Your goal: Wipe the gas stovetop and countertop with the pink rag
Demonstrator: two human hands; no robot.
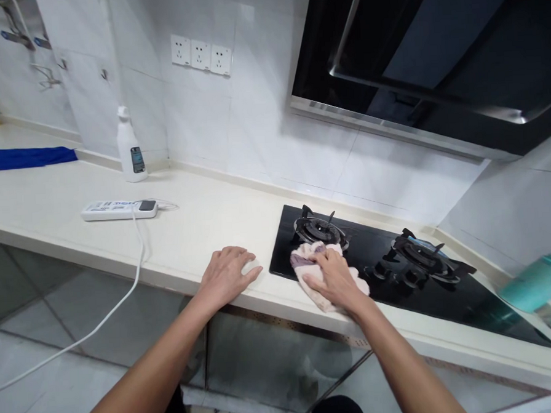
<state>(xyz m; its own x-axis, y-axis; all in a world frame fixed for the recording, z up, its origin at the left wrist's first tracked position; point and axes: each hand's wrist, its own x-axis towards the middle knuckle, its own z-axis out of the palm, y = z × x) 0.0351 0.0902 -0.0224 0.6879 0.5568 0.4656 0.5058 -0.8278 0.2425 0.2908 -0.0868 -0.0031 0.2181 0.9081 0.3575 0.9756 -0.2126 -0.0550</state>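
Note:
Under my right hand (332, 279) a pale pink and purple cloth (314, 291) is bunched against the front left of the black gas stove (353, 270). The fingers curl over the cloth and press it down, and part of it hangs over the counter's front edge. My left hand (228, 272) rests on the cream countertop (202, 216), left of the stove, with its thumb apart from the fingers and nothing held. Just behind the cloth sits the left burner (321, 229); the right burner (426, 257) is farther along.
A white spray bottle (131, 152) stands by the wall. In front of it lies a power strip (118, 210), its cord hanging over the edge. A blue cloth (23, 158) lies far left, a teal container (538, 282) far right. The black range hood (425, 57) overhangs the stove.

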